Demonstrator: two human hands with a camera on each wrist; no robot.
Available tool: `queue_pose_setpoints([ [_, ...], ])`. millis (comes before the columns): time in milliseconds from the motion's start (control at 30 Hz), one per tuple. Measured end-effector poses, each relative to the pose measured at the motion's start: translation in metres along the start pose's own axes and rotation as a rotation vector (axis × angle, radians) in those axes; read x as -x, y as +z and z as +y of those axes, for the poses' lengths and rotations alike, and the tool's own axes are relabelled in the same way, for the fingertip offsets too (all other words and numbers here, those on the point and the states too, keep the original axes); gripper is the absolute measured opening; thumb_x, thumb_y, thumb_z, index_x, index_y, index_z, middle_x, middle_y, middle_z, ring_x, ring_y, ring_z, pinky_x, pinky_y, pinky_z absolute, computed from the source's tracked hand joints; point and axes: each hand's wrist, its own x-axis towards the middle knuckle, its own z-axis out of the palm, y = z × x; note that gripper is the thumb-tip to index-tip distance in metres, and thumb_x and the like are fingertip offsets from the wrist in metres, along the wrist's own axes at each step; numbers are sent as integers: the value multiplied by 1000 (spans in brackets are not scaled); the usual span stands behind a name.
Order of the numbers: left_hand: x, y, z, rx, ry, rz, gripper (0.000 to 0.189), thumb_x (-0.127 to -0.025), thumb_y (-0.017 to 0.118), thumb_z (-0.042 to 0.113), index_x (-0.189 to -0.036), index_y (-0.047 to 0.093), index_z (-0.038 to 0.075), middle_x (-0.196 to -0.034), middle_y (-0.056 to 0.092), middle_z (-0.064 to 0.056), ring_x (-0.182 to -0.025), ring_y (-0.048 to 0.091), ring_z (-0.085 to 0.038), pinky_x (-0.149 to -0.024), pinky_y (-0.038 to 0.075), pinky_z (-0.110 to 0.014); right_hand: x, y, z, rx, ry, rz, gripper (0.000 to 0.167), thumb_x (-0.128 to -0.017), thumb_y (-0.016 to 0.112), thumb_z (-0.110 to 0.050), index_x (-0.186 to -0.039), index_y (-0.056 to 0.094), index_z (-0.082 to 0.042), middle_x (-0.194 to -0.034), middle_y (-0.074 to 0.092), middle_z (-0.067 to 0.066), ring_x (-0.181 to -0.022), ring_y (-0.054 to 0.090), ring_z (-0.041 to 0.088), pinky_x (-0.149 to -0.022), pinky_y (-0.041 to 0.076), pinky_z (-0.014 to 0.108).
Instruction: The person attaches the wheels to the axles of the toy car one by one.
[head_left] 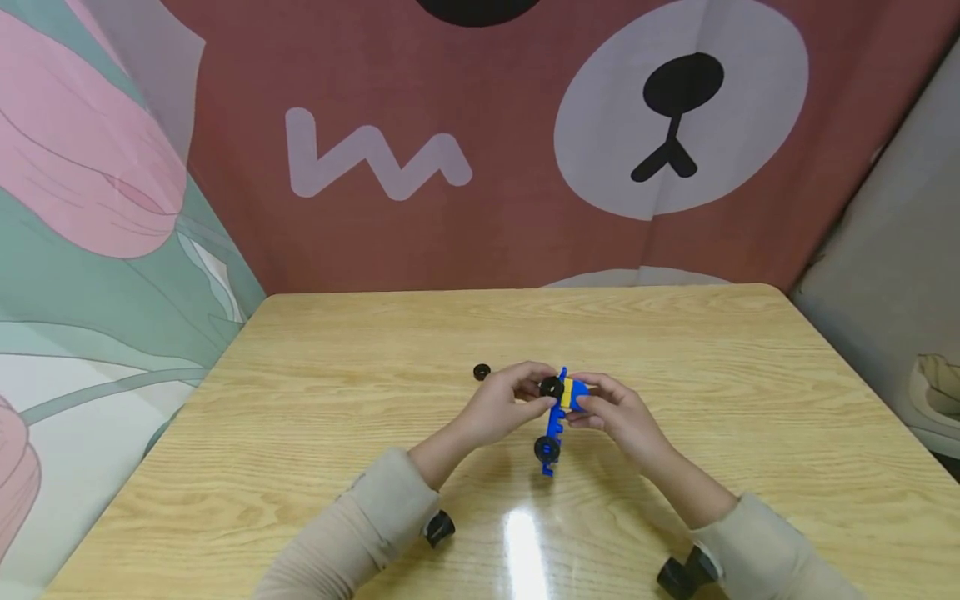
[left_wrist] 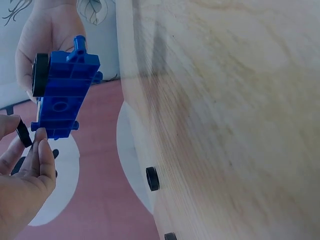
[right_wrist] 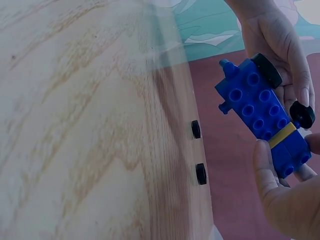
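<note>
A blue toy car base (head_left: 554, 427) with studs on top is held above the table between both hands. Its far end carries a yellow brick (right_wrist: 283, 134) and a blue brick (head_left: 580, 395), which my right hand (head_left: 626, 421) grips between thumb and fingers. One black wheel (right_wrist: 266, 71) sits on the base's side, toward the near end. My left hand (head_left: 491, 408) pinches another black wheel (left_wrist: 23, 133) beside the far-end axle peg; whether wheel and peg touch I cannot tell. On the opposite side, bare pegs (right_wrist: 224, 107) show.
Loose black wheels lie on the wooden table (head_left: 360, 350): one wheel (head_left: 482, 372) near the left hand, and a second wheel (right_wrist: 201, 174) shows in the right wrist view. Behind the table hangs a printed cloth (head_left: 420, 233). Black devices (head_left: 439, 528) are worn at both wrists.
</note>
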Motion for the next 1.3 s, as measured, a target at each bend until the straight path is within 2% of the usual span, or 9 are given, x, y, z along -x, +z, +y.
queue_pose_setpoints([
  [200,-1,1,-1,-13,2,-1,33,-82,59,15,-114,53,6,-101,59,-1,-81,53,-7,-73,44,-19,-4,-9,17,19,-59,-30,38,-86,51,-14,-119,43,5,-92,51,13,-77,58,23,-72,49,34],
  [300,-2,1,-2,-14,5,-3,33,-82,60,15,-113,53,7,-101,59,-2,-80,53,-7,-73,44,-19,-11,-18,36,-6,-108,-66,41,-84,55,-23,-118,47,-2,-93,51,13,-78,59,25,-71,49,36],
  [367,-2,2,-2,-16,6,-7,33,-82,60,15,-113,53,8,-102,59,-1,-80,54,-7,-73,44,-19,-13,-21,42,-49,-150,-103,37,-85,54,-20,-118,48,-3,-94,51,14,-78,58,26,-71,49,36],
  [500,-3,3,-2,-19,21,-10,32,-81,60,15,-112,54,7,-102,59,-2,-80,54,-6,-73,44,-18,-20,-28,59,-67,-134,-93,34,-87,51,-15,-119,47,-3,-98,50,18,-80,58,29,-72,48,38],
  [567,-3,3,-2,-13,34,-9,32,-81,60,14,-112,54,7,-102,58,-2,-80,54,-6,-73,44,-18,-25,-33,70,-54,-98,-60,33,-88,50,-14,-119,46,-4,-101,50,19,-81,58,30,-73,48,40],
  [733,-4,6,-2,-3,51,-5,32,-80,61,12,-111,54,6,-102,58,-2,-80,55,-6,-73,44,-18,-24,-30,66,-39,-54,-24,42,-82,58,-28,-117,47,-6,-103,48,21,-81,57,31,-73,48,40],
  [867,-4,7,-2,1,49,-7,32,-80,61,12,-111,55,7,-102,58,-2,-80,55,-6,-72,44,-18,-22,-28,63,-18,-57,-30,54,-76,63,-38,-116,47,-6,-100,46,21,-80,57,30,-73,48,39],
  [1167,-3,9,-1,61,-38,1,31,-82,58,17,-113,56,11,-103,58,0,-82,54,-9,-69,45,-19,-24,-31,69,-58,-26,-34,49,-80,61,-31,-118,45,-5,-105,44,24,-84,57,29,-75,47,39],
  [1300,1,4,17,163,-78,-2,28,-87,51,10,-113,55,2,-107,56,-9,-89,55,-14,-75,46,-23,-24,-32,69,-57,-19,-33,51,-79,61,-33,-118,45,-5,-107,44,24,-86,56,29,-75,46,39],
])
